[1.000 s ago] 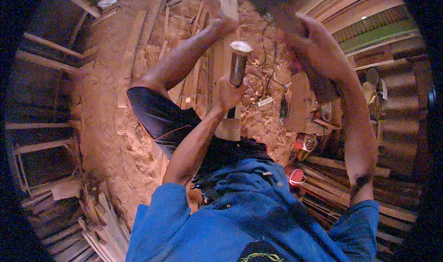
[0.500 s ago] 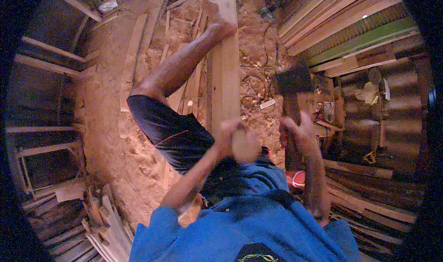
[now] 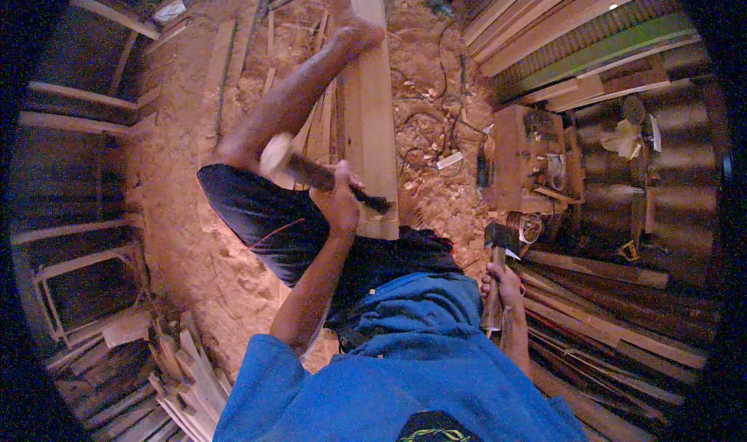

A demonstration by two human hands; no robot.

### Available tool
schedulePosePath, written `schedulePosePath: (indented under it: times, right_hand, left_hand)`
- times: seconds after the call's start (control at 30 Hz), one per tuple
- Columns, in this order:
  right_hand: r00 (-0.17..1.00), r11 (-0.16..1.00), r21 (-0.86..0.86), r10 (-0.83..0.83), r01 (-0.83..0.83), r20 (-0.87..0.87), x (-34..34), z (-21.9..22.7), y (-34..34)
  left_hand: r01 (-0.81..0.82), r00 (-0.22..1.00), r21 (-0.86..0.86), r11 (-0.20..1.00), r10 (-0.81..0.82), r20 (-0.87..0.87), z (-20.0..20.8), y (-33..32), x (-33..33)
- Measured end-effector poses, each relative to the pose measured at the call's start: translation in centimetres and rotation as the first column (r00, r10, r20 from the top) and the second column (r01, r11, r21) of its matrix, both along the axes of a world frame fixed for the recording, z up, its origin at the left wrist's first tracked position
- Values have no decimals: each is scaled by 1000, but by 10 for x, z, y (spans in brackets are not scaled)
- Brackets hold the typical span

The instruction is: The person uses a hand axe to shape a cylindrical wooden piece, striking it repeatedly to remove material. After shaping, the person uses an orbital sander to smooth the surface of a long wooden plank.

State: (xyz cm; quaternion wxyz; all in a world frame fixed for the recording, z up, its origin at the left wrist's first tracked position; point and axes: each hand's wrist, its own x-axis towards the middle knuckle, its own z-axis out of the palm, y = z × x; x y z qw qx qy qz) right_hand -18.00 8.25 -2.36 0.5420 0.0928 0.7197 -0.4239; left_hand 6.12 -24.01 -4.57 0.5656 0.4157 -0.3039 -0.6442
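Observation:
My left hand is wrapped round a chisel with a thick handle that has a pale round butt. The chisel lies tilted, butt toward my bent left knee. Its dark blade end is over the near end of a long squared timber beam, close to a dark notch; I cannot tell whether it touches the wood. Low on the right, my right hand grips a hammer by its wooden handle, dark blocky head up. My bare left foot rests against the beam's far part.
Wood chips and a dark cable lie on the earthy floor right of the beam. A wooden box stands beyond my right hand. Stacked planks fill the far right, with more boards at lower left.
My right hand has lowered the hammer toward my right side. My left hand has moved left and forward, and the chisel has swung over so its butt points left.

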Motion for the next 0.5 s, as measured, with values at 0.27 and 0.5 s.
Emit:
schedulePosePath:
  times: [0.27, 0.5]
  right_hand:
    - [996, 999, -53, 15, -10, 90, 17, 10, -14]
    - [998, 996, 77, 50, -54, 48, 21, 7, -21]
  left_hand:
    - [340, 603, -108, 934, -128, 788, 66, -69, -32]
    - [333, 862, -10, 943, -300, 408, 42, -86, -58]
